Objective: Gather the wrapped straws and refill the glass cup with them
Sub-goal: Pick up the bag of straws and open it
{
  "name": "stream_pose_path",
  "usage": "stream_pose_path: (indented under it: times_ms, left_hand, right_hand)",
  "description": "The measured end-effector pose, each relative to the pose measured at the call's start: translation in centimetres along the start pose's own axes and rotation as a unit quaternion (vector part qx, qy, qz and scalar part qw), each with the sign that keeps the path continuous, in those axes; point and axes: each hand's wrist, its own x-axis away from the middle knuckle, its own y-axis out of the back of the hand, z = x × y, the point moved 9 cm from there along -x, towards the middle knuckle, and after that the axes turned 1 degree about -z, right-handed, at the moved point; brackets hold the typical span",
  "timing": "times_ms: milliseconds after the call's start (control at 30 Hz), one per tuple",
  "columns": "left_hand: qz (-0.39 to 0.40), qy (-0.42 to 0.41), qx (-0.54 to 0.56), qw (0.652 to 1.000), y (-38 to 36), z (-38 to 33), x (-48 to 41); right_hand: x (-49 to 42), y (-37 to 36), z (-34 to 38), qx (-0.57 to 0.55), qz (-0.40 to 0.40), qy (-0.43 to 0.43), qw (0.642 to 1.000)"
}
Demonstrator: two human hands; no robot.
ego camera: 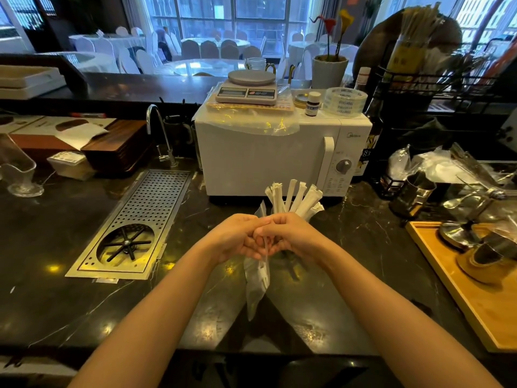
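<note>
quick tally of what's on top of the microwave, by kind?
Kitchen scale: 1
Small dropper bottle: 1
Roll of clear tape: 1
Clear plastic bag: 1
Jar lid: 1
Total: 5, on the microwave. Flat yellowish packets under the scale are not counted: too unclear.

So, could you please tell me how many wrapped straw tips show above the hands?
About 7 wrapped straws, fanned above the left hand and right hand; more may be hidden.
</note>
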Motion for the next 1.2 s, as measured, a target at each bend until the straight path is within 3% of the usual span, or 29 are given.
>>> stream_pose_path:
  times_ms: [733,867,1200]
  left_hand:
    - [-0.005,-0.023,0.017,1.000,-0.1,-0.1,0.4]
    - [0.009,-0.037,0.060,0.997,-0.8,0.0,0.4]
    - [-0.026,-0.094,0.113,0.989,-1.0,-0.1,-0.1]
  right_hand:
    - [0.3,-0.5,-0.3,0.008,0.015,-0.016,1.000]
    - [0.2,-0.7,-1.0,-0.048,0.031,-0.006,0.998]
    - [-0.7,0.4,-2.5,-0.158,-0.042,0.022,0.986]
